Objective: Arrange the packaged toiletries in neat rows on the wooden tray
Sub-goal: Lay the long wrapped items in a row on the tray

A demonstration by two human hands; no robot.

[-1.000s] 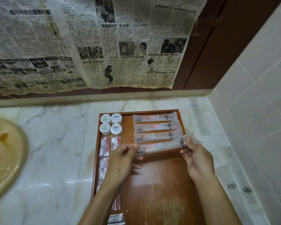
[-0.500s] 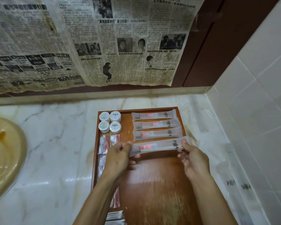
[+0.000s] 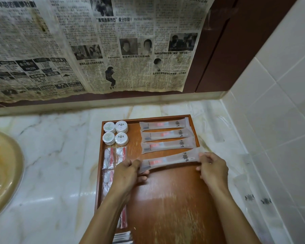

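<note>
Newspaper (image 3: 99, 46) covers the wall across the upper left of the frame, lower edge torn, dark wood panel (image 3: 224, 50) to its right, white tiles (image 3: 280, 106) on the right wall. Marble bench (image 3: 56, 155) fills the middle and lower left; yellowish basin (image 3: 4, 173) at the left edge. Wooden tray (image 3: 174, 199) sits on the bench at centre, long side running away from the camera, near half bare.

Three long sachets (image 3: 165, 135) lie crosswise in a row at the tray's upper right, roughly parallel, near each other. Fourth sachet (image 3: 167, 161) sits just below them, slightly tilted, right end higher. Cannot tell whether it rests flat on the tray.

Left hand (image 3: 128, 173) grip: thumb and fingers pinching the sachet's left end. Right hand (image 3: 213, 168) grip: fingers curled, pinching the right end.

Down the tray's left edge: small packets with red and white contents (image 3: 113, 157), partly hidden by the left forearm. Four round white tubs (image 3: 115, 132) in a two-by-two block at the tray's upper left corner, touching. More clear wrappers (image 3: 257, 198) on the bench right of the tray, blurred.
</note>
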